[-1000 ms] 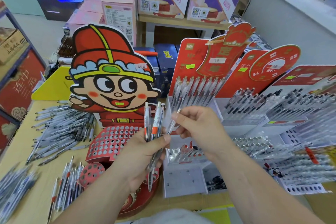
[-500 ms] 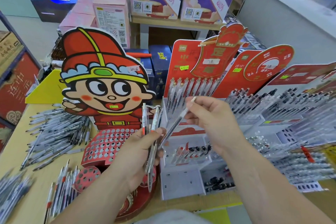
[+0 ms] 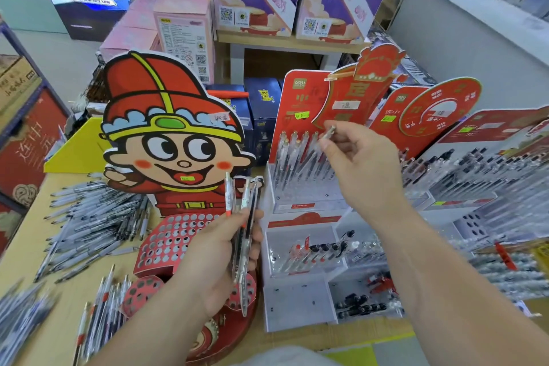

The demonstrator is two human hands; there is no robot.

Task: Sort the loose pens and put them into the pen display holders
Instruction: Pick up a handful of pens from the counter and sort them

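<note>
1. Your right hand (image 3: 364, 169) pinches one clear pen (image 3: 329, 132) by its upper end, between thumb and forefinger. The pen slants down and to the left of that hand, over the row of pens standing in the top tier of the white display holder (image 3: 300, 202).
2. Your left hand (image 3: 218, 249) grips a bundle of pens (image 3: 245, 226) upright, with the thumb laid across them.
3. Your hands are apart, with the right hand higher and farther from you than the left.
4. Just beyond your left hand stands the red perforated holder (image 3: 175, 235), under the cartoon cutout (image 3: 166, 134).
5. To the left of your left hand, a heap of loose pens (image 3: 89, 217) lies on the surface (image 3: 26, 249). A smaller batch (image 3: 101, 306) lies nearer you.
6. To the right of your right hand are more filled holders (image 3: 475, 175).
</note>
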